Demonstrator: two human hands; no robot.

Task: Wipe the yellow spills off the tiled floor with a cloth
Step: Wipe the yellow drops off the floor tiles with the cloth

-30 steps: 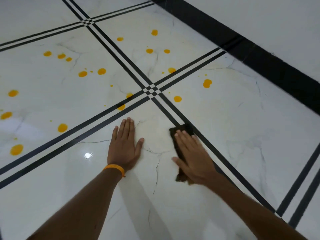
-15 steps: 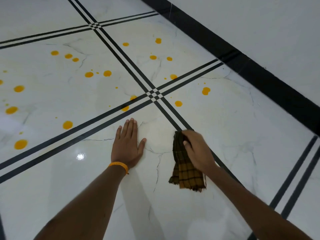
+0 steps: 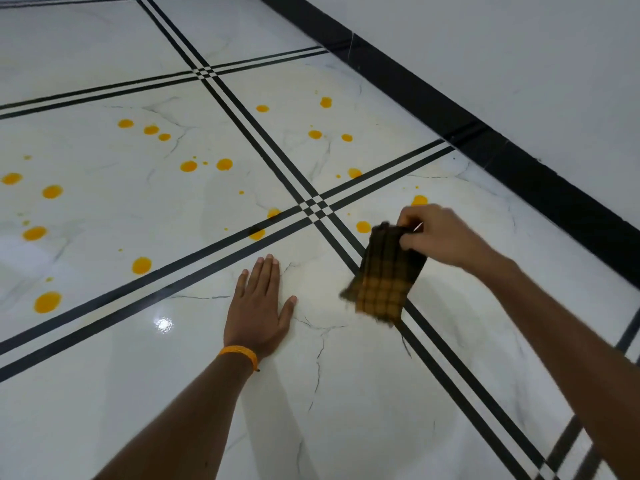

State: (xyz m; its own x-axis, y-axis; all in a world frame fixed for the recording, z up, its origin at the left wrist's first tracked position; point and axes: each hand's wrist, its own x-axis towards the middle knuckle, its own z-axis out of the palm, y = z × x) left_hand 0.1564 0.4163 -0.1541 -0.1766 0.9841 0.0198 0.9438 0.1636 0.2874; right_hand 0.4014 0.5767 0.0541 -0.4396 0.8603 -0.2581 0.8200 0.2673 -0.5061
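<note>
My right hand (image 3: 438,237) pinches the top edge of a dark brown and yellow checked cloth (image 3: 384,278), which hangs lifted off the white tiled floor (image 3: 346,393) and looks blurred. My left hand (image 3: 259,306), with an orange band on the wrist, lies flat on the tile, fingers spread. Yellow spills dot the tiles beyond: one spot (image 3: 363,226) just left of the cloth's top, one (image 3: 419,199) partly behind my right hand, a drop (image 3: 142,265) and a larger one (image 3: 47,301) at the left, and several more farther away.
Black double grout lines cross at a junction (image 3: 317,206) ahead of my hands. A black skirting band (image 3: 519,157) runs along the white wall (image 3: 519,46) on the right. A light glare (image 3: 163,323) shines on the tile left of my left hand.
My right hand went from pressing the cloth flat on the floor to gripping it, lifting it and carrying it forward and to the right. My left hand stayed planted.
</note>
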